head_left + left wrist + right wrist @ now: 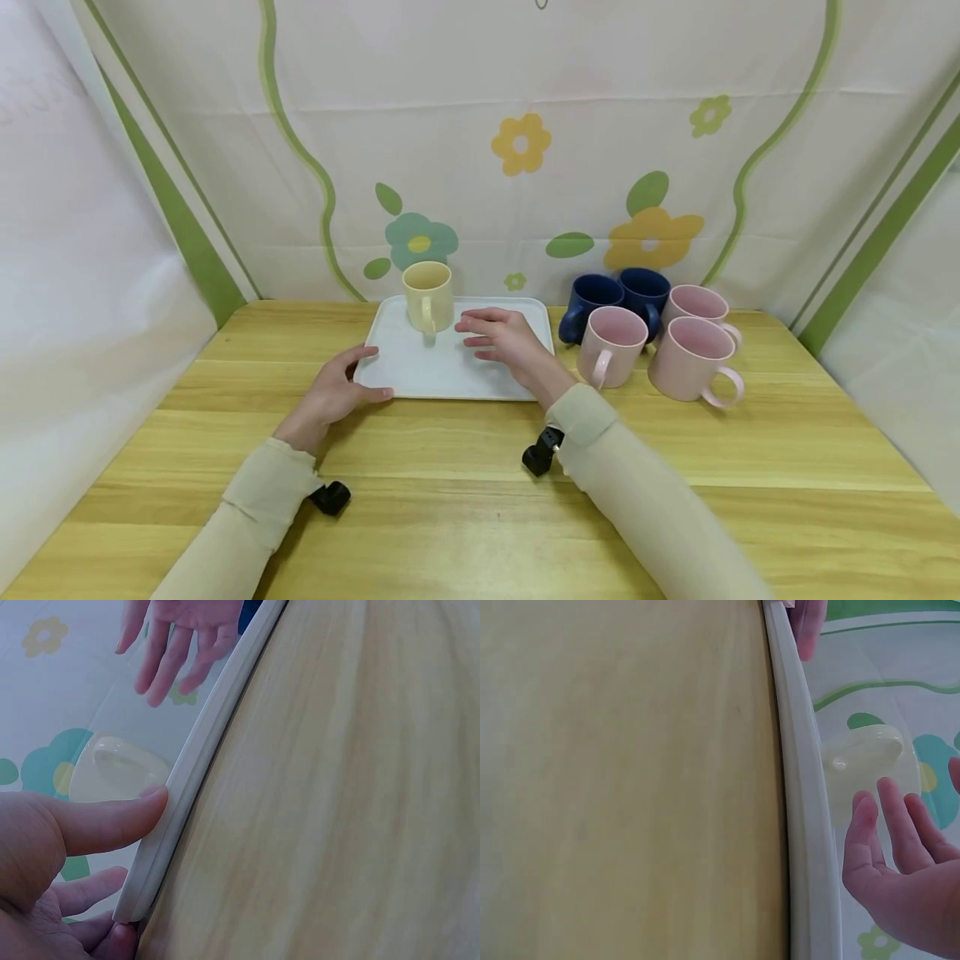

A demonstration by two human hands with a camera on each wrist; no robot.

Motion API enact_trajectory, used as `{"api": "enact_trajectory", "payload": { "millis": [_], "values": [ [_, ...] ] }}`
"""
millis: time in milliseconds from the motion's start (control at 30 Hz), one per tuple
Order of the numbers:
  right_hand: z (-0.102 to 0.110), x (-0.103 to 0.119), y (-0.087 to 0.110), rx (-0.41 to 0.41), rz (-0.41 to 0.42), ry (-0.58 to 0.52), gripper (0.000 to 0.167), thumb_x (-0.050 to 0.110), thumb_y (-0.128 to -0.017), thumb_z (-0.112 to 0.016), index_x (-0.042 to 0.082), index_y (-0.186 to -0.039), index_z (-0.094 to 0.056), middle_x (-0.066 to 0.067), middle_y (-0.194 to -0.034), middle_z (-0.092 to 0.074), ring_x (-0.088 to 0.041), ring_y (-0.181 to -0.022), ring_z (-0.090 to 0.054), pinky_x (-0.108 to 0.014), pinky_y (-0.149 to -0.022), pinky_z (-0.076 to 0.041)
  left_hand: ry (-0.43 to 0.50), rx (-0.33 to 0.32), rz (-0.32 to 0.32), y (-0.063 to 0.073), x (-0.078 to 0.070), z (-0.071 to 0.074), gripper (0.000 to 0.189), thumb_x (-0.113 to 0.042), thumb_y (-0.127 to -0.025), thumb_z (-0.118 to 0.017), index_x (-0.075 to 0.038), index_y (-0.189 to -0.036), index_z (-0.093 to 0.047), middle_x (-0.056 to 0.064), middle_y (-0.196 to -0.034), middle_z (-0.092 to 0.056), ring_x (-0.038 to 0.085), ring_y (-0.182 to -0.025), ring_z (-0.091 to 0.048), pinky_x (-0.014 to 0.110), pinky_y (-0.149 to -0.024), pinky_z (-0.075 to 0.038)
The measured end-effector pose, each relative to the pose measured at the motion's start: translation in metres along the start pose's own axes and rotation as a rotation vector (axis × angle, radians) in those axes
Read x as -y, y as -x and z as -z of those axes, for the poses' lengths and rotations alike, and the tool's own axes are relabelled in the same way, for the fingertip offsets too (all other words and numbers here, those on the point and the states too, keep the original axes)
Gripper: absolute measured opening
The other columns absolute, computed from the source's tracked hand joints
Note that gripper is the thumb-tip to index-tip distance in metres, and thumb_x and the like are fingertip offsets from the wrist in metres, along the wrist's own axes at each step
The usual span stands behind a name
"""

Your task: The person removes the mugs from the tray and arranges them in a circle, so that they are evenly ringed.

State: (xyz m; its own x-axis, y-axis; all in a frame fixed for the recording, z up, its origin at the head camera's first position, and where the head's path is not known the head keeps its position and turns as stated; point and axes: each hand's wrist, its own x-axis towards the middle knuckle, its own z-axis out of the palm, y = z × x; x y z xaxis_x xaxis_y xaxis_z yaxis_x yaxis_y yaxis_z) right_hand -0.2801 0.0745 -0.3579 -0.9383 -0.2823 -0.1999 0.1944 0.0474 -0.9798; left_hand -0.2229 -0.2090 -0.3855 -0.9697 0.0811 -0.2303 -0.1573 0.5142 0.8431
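Note:
A white rectangular tray [457, 375] lies on the wooden table, and a pale yellow mug [429, 297] stands upright near its back left, handle facing the front. My left hand [335, 390] grips the tray's front left corner; in the left wrist view the thumb [112, 825] presses the front rim while the other fingers reach round the corner. Over the tray, just right of the yellow mug, my right hand [513, 346] holds nothing. Its fingers are spread and loosely bent, with a gap from the mug in the right wrist view.
Right of the tray, two dark blue mugs [596, 293] and three pink mugs [690, 358] stand close together on the table [480, 508]. A flower-printed curtain [450, 167] rises right behind the table's back edge, with white cloth sides left and right.

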Motion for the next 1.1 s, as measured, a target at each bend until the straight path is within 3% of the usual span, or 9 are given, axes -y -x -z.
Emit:
{"api": "enact_trajectory", "payload": {
  "millis": [633,1100],
  "values": [
    [-0.037,-0.006,-0.026,0.136,-0.03,0.045,0.058,0.034,-0.106,-0.065,0.015,-0.158,-0.05,-0.011,-0.158,-0.055,-0.036,-0.136,-0.062,-0.045,-0.11,-0.056,-0.001,0.0,-0.005,-0.001,0.0,0.001,0.088,-0.017,-0.092,-0.084,-0.005,-0.164,-0.036,0.018,-0.178,-0.016,0.044,-0.164,-0.019,0.059,-0.132,-0.024],
    [-0.051,0.001,-0.024,0.132,-0.064,0.006,0.049,0.032,-0.105,-0.065,0.011,-0.15,-0.058,-0.008,-0.15,-0.058,-0.035,-0.146,-0.049,-0.049,-0.118,-0.049,-0.024,-0.005,0.006,0.002,0.002,0.004,0.09,-0.021,-0.092,-0.085,-0.007,-0.165,-0.035,0.018,-0.179,-0.014,0.046,-0.164,-0.017,0.061,-0.131,-0.024]
  ]
}}
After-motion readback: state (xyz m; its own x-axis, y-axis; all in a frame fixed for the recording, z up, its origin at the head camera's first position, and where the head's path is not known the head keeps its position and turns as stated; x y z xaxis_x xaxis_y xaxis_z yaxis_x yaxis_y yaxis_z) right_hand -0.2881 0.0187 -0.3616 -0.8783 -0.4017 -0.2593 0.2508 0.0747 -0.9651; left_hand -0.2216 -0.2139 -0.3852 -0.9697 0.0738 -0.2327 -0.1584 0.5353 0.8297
